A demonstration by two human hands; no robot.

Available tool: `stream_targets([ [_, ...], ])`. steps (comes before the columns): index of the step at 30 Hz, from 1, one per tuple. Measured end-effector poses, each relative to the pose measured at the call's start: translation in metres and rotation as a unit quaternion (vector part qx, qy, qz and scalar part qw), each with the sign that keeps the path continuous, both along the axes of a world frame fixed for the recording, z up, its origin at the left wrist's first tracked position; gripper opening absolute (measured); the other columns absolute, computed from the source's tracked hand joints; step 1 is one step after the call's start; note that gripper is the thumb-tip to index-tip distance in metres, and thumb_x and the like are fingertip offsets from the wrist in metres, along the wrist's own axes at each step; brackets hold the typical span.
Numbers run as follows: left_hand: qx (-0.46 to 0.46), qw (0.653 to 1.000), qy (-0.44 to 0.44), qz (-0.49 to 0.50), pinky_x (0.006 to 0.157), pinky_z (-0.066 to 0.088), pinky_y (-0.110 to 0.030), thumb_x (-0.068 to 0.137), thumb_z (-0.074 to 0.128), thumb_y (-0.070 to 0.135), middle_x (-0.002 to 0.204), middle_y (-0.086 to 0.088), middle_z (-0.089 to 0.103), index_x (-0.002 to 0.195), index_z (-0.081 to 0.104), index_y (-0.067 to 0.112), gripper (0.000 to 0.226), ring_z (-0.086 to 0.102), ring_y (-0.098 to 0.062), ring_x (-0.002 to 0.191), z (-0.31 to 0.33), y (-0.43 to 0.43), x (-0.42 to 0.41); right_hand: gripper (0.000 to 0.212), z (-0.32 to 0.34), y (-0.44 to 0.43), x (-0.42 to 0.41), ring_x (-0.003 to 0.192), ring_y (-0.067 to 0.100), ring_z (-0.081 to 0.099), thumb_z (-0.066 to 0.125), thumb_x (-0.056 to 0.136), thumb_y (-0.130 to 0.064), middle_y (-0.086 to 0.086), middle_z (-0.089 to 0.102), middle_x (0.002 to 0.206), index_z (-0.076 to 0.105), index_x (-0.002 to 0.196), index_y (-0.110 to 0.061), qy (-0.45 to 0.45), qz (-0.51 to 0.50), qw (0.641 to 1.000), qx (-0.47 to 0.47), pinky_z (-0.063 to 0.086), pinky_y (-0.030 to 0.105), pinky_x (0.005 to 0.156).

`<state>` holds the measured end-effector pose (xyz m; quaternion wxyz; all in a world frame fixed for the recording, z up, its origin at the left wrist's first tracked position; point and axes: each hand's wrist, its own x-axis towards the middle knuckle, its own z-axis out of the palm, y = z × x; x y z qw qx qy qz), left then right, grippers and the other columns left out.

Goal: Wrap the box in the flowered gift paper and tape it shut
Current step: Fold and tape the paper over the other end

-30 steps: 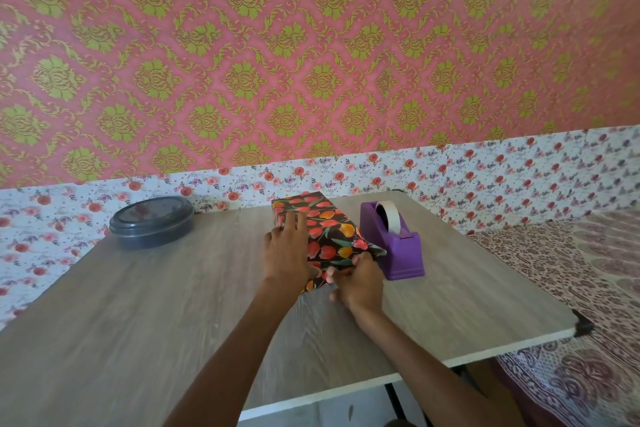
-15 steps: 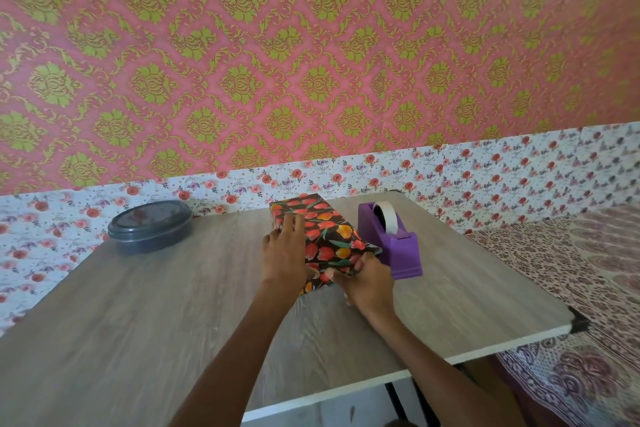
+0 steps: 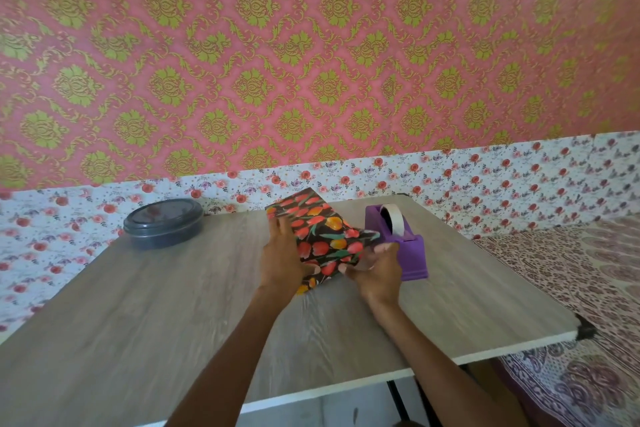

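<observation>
A box wrapped in dark paper with red and orange flowers (image 3: 320, 234) lies on the wooden table (image 3: 156, 305), its long side running away from me. My left hand (image 3: 282, 258) lies flat against the box's left side and near end, pressing the paper down. My right hand (image 3: 375, 269) pinches a loose paper flap at the near right corner, where the paper sticks out in a point. A purple tape dispenser (image 3: 401, 243) with a white roll stands just right of the box, touching my right hand's fingers.
A dark round lidded container (image 3: 162, 224) sits at the table's far left by the flowered wall. The table's front edge runs across the lower view, with a black corner cap (image 3: 585, 331) at the right. A patterned bedspread (image 3: 588, 288) lies beyond that.
The box has turned slightly, its near end lifted by both hands. My right hand moved right and up along the flap, closer to the dispenser. The camera dipped a little.
</observation>
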<state>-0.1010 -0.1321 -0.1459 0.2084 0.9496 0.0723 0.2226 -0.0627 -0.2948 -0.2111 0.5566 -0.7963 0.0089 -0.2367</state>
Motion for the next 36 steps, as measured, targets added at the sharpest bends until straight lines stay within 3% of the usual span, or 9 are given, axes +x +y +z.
stream_targets([
  [3, -0.096, 0.995, -0.03, 0.002, 0.094, 0.05, -0.042, 0.064, 0.088, 0.042, 0.143, -0.007, 0.032, 0.14, 0.024, 0.01, 0.104, 0.053, -0.03, 0.121, -0.007, 0.018, -0.011, 0.043, 0.021, 0.01, -0.005, 0.08, -0.004, 0.054, 0.09, 0.066, -0.028, -0.016, 0.059, 0.086, 0.055, 0.09, -0.023, -0.024, 0.1, 0.994, 0.042, 0.041, 0.012, 0.067],
  [5, -0.151, 0.988, -0.035, 0.003, 0.092, 0.051, -0.041, 0.066, 0.085, 0.048, 0.139, -0.005, 0.037, 0.139, 0.027, 0.012, 0.1, 0.053, -0.027, 0.118, -0.01, 0.031, -0.017, 0.024, 0.033, 0.017, -0.002, 0.073, 0.002, 0.062, 0.087, 0.072, -0.026, -0.01, 0.068, 0.075, 0.064, 0.076, -0.018, -0.054, 0.134, 0.989, 0.039, 0.044, 0.013, 0.062],
  [9, -0.118, 0.993, -0.017, -0.014, 0.096, 0.045, -0.04, 0.068, 0.076, 0.062, 0.137, -0.002, 0.044, 0.14, 0.034, 0.023, 0.092, 0.05, -0.026, 0.12, 0.004, 0.058, -0.023, 0.023, 0.06, 0.032, 0.003, 0.071, 0.009, 0.067, 0.091, 0.064, -0.024, -0.009, 0.071, 0.073, 0.072, 0.075, -0.018, -0.087, 0.154, 0.984, 0.029, 0.054, 0.024, 0.067],
  [15, -0.128, 0.973, -0.154, -0.118, 0.094, 0.041, -0.023, 0.075, 0.079, 0.049, 0.12, 0.017, 0.058, 0.12, 0.063, 0.034, 0.05, 0.052, -0.003, 0.111, 0.039, 0.076, -0.029, 0.03, 0.102, 0.034, 0.004, 0.061, 0.007, 0.06, 0.093, 0.059, -0.026, -0.013, 0.063, 0.063, 0.063, 0.06, -0.029, -0.184, 0.195, 0.959, -0.089, 0.049, 0.026, 0.059],
  [19, -0.091, 0.969, -0.152, -0.174, 0.073, 0.038, -0.002, 0.078, 0.081, 0.025, 0.091, 0.016, 0.066, 0.098, 0.076, 0.023, 0.02, 0.057, 0.015, 0.085, 0.051, 0.069, -0.033, 0.027, 0.116, 0.036, 0.002, 0.063, 0.011, 0.054, 0.091, 0.062, -0.028, -0.011, 0.058, 0.063, 0.064, 0.057, -0.027, -0.199, 0.246, 0.927, -0.202, 0.046, 0.037, 0.062],
  [23, -0.031, 0.972, -0.18, -0.147, 0.057, 0.04, -0.017, 0.076, 0.081, 0.016, 0.077, 0.011, 0.066, 0.088, 0.078, 0.022, 0.013, 0.056, -0.002, 0.065, 0.043, 0.069, -0.026, 0.018, 0.113, 0.034, 0.007, 0.065, 0.011, 0.057, 0.087, 0.07, -0.033, -0.01, 0.059, 0.071, 0.069, 0.068, -0.03, -0.225, 0.281, 0.894, -0.267, 0.048, 0.035, 0.06],
  [27, 0.053, 0.957, -0.246, -0.147, 0.06, 0.045, -0.01, 0.074, 0.076, 0.01, 0.092, 0.015, 0.072, 0.098, 0.076, 0.034, 0.033, 0.064, -0.004, 0.079, 0.014, 0.069, -0.028, 0.014, 0.095, 0.029, 0.003, 0.07, -0.008, 0.046, 0.084, 0.074, -0.025, -0.022, 0.058, 0.073, 0.078, 0.087, -0.022, -0.287, 0.261, 0.86, -0.332, 0.036, 0.013, 0.063],
  [31, 0.175, 0.908, -0.334, -0.182, 0.069, 0.055, -0.021, 0.086, 0.057, 0.027, 0.096, 0.01, 0.073, 0.093, 0.077, 0.025, 0.022, 0.067, -0.008, 0.088, -0.005, 0.065, -0.037, 0.019, 0.076, 0.027, -0.003, 0.079, -0.004, 0.043, 0.082, 0.071, -0.01, -0.017, 0.064, 0.08, 0.077, 0.082, -0.026, -0.355, 0.214, 0.833, -0.366, 0.035, 0.012, 0.062],
  [36, 0.25, 0.875, -0.371, -0.182, 0.077, 0.051, -0.02, 0.093, 0.053, 0.029, 0.098, 0.004, 0.071, 0.094, 0.077, 0.017, 0.027, 0.061, -0.012, 0.095, -0.021, 0.066, -0.038, 0.017, 0.064, 0.025, -0.012, 0.084, 0.012, 0.052, 0.061, 0.087, -0.012, -0.006, 0.065, 0.084, 0.077, 0.086, -0.017, -0.488, 0.17, 0.748, -0.416, 0.043, 0.019, 0.061],
])
